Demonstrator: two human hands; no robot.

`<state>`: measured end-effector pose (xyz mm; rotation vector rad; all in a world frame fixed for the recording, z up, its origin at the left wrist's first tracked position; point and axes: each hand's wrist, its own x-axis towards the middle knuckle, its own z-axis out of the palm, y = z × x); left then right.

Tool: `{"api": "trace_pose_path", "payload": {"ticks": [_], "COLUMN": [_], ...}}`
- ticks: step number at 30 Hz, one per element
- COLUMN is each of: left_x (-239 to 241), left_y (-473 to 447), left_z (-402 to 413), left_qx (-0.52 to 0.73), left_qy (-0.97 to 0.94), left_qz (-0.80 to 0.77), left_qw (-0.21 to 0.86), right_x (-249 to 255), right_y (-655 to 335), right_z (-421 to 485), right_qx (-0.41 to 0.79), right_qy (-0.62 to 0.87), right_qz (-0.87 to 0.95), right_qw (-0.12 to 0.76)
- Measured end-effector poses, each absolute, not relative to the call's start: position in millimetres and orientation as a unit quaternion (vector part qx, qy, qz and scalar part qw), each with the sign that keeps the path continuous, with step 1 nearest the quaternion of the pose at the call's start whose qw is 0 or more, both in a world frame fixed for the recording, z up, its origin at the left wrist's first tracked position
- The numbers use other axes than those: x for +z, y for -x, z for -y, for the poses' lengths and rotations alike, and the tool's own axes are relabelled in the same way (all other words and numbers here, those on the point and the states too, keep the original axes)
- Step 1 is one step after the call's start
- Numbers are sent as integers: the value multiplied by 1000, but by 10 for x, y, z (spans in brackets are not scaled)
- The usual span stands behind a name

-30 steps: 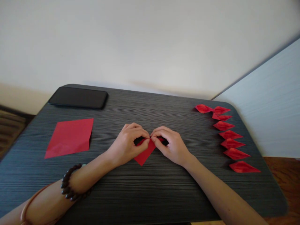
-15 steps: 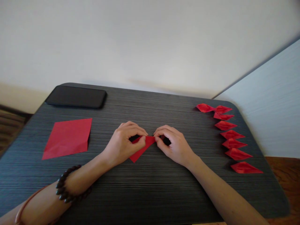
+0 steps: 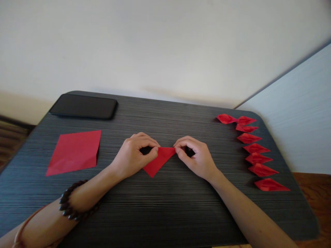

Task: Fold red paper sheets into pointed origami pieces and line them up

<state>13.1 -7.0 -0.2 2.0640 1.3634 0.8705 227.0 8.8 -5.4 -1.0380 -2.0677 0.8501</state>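
Note:
A small red paper, folded into a triangle with its point towards me, lies at the middle of the dark striped table. My left hand pinches the triangle's left upper corner with thumb and fingers curled. My right hand pinches its right upper corner the same way. Both hands rest on the table top. A dark bead bracelet circles my left wrist.
A flat red paper square lies at the left. A black phone sits at the far left corner. Several folded red paper pieces form a row along the right edge. A pale wall stands behind; a white panel is to the right.
My hands have drawn apart along the top fold, from touching at the centre out to the two corners. The red triangle now shows between them.

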Motion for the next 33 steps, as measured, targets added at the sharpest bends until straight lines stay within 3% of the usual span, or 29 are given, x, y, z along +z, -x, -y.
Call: {"api": "trace_pose_path", "payload": {"ticks": [7,13,20,24,33], "left_x": [-12,-75,-52,14,-68], "left_y": [-40,-32,53,34,15], "left_z": [30,38,33,69,48], "left_qx": [308,262,251,232,237], "left_qy": [-775,-861,-885,-881,-914], "left_qz": [-491,-365,-393,-404,-330], "left_qw": [253,239,-6,-87,-9], "right_x": [-71,-81,-38,-12,-60], "right_y": [-2375,-2375,-2323,-2285,-2295], "right_z": [-165,-178,-64,3,-44], "right_qx": [300,295,190,143,80], "right_qy": [434,422,350,293,291], "right_qz": [773,804,866,897,908], "right_qw": [352,298,303,298,290]}}
